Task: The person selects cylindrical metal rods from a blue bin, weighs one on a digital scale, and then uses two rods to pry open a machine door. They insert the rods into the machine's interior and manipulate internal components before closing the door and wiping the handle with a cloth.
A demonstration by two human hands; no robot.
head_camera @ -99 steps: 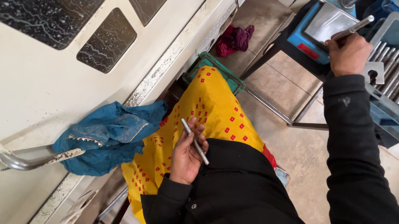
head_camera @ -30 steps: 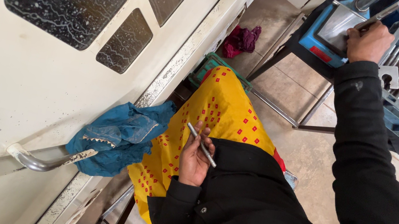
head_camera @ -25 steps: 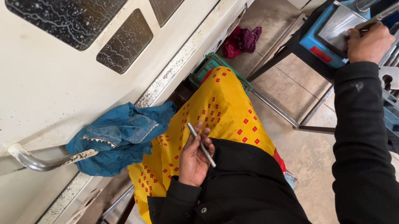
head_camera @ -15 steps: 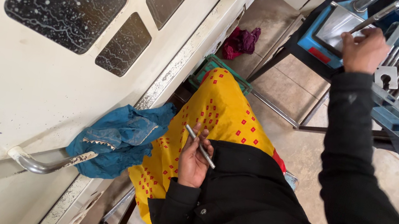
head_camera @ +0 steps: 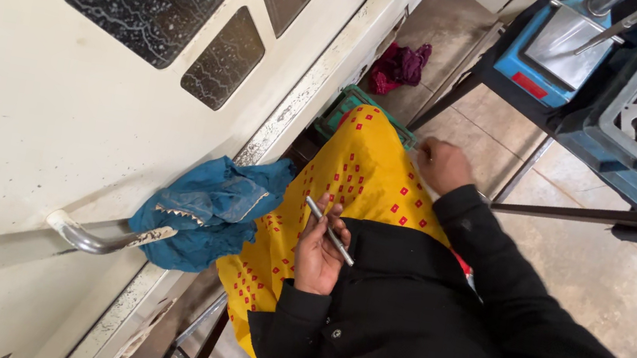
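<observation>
I note the left hand (head_camera: 318,251) pinching a thin metal rod (head_camera: 330,231) over the yellow cloth (head_camera: 353,176) on the lap, keeping it steady; right hand (head_camera: 444,165) rests loosely curled on that cloth, grip unclear.

We wear a black long-sleeved top w/ snug cuffs on both arms; left hand (head_camera: 320,252) and right hand (head_camera: 444,165) are bare. Below the top hangs a yellow garment (head_camera: 352,180) w/ small red squares; red patterned bit under the top's hem.

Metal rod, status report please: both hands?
Left hand holds metal rod in fingers. Right hand rests on yellow cloth, apparently empty. Nothing blocking.
</observation>
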